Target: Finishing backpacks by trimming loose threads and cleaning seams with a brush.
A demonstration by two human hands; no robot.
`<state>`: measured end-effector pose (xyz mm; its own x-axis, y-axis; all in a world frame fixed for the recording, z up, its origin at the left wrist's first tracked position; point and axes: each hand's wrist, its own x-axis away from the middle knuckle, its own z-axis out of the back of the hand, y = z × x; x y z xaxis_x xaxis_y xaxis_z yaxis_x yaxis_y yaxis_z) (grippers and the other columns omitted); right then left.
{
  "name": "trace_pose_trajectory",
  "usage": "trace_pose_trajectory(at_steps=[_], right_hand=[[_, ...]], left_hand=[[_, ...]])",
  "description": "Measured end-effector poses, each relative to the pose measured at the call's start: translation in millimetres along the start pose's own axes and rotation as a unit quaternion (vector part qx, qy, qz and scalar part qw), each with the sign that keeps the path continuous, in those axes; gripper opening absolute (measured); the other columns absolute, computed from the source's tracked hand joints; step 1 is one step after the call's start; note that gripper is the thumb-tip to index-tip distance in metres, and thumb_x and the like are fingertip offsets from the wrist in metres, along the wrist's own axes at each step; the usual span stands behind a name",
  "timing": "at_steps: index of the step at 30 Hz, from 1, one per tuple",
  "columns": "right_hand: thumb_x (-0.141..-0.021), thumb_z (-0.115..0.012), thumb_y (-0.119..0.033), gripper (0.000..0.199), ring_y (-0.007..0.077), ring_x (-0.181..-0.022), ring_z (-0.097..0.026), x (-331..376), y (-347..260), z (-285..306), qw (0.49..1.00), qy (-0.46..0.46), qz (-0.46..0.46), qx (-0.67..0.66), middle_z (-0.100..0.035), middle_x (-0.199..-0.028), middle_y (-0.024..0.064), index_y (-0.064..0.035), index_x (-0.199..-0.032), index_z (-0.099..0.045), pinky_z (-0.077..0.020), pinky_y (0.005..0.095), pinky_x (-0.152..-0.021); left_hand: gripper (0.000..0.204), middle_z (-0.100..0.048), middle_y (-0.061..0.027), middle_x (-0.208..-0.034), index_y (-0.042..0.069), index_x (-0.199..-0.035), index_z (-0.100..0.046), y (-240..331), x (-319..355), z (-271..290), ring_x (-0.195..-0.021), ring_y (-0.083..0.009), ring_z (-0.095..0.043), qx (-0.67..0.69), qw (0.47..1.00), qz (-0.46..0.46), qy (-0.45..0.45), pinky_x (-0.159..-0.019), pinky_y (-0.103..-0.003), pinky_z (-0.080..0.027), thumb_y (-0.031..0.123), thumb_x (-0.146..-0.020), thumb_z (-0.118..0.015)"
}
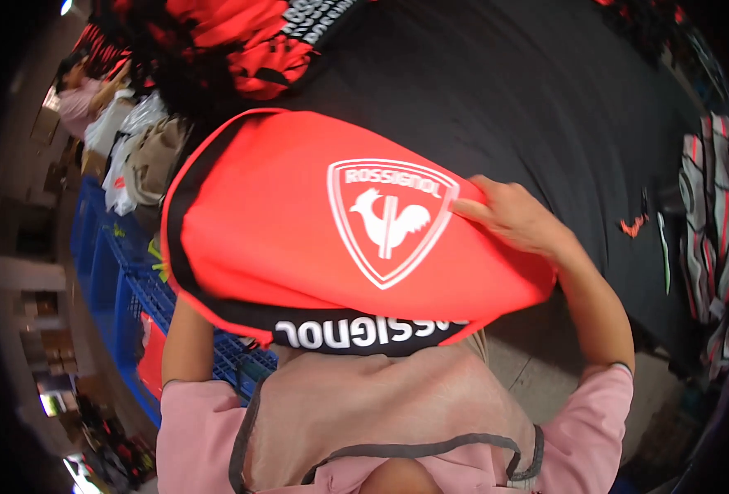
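Observation:
A red fabric bag (274,198) with a black band along its edges and a white shield emblem is held up in front of my chest. It spans the middle of the view, its lower black strip against my apron (397,387). My right hand (517,216) grips the upper right edge, with the thumb on the outside near the emblem and the other fingers partly hidden. My left forearm (187,337) goes up behind the bag's left end. The left hand is hidden by the fabric, so its fingers do not show.
A black-covered table (496,90) lies beyond, with a pile of red and black fabric pieces (257,49) at the far left. Striped strips (706,222), a thin pale-green stick (664,253) and orange-red scraps (633,226) lie at right. Blue crates (105,272) stand left; a co-worker (84,103) is behind.

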<state>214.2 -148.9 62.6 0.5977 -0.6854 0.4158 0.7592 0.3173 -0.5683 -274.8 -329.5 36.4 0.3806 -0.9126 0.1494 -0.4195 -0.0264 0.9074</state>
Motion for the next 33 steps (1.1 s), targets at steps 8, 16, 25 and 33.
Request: trace_pose_trajectory(at_steps=[8, 16, 25, 33], right_hand=[[-0.098, -0.054, -0.037, 0.047, 0.0420, -0.076, -0.068, -42.8, 4.9, -0.2, 0.982, 0.180, 0.058, 0.006, -0.068, -0.080, 0.0262, 0.0060, -0.089, -0.070, -0.0535, 0.0478, -0.072], [-0.095, -0.059, -0.033, 0.041, 0.0339, -0.080, -0.070, -81.5, 6.7, 29.2, 0.979, 0.196, 0.055, -0.022, -0.071, -0.084, 0.0227, 0.0066, -0.095, -0.071, -0.0537, 0.0416, -0.073], [-0.067, -0.084, -0.044, 0.075, 0.0366, -0.112, -0.058, 43.8, -30.2, -21.0, 0.862, 0.258, 0.420, 0.116, -0.061, -0.116, 0.0197, 0.0017, -0.121, -0.058, -0.0478, 0.0449, -0.095], [-0.075, -0.067, -0.010, 0.009, 0.0223, -0.089, -0.068, 67.8, -44.8, -44.1, 0.727, 0.482, 0.444, 0.203, -0.068, -0.092, 0.0122, -0.0038, -0.081, -0.065, -0.0555, 0.0349, -0.080]], left_hand=[[0.034, -0.068, -0.0089, -0.106, 0.000, -0.113, -0.064, 77.1, 44.3, -94.7, -0.092, -0.0132, -0.062, -0.323, 0.872, -0.352, 0.106, -0.082, -0.029, -0.049, 0.029, -0.103, -0.052], [0.080, -0.056, -0.0170, -0.136, 0.003, -0.141, -0.049, -79.4, 29.2, -291.0, -0.125, -0.0340, -0.053, -0.651, 0.516, -0.379, -0.408, -0.103, -0.047, -0.043, 0.049, -0.081, -0.072], [0.026, -0.065, -0.0154, -0.091, 0.002, -0.095, -0.064, -91.4, -65.6, -312.3, -0.082, -0.0384, -0.065, -0.613, 0.570, -0.345, -0.425, -0.071, -0.048, -0.053, 0.028, -0.093, -0.062], [0.020, -0.063, -0.0123, -0.081, 0.003, -0.095, -0.065, 2.8, -59.6, -336.3, -0.071, -0.0346, -0.064, -0.633, 0.487, -0.443, -0.408, -0.061, -0.043, -0.052, 0.022, -0.089, -0.066]])
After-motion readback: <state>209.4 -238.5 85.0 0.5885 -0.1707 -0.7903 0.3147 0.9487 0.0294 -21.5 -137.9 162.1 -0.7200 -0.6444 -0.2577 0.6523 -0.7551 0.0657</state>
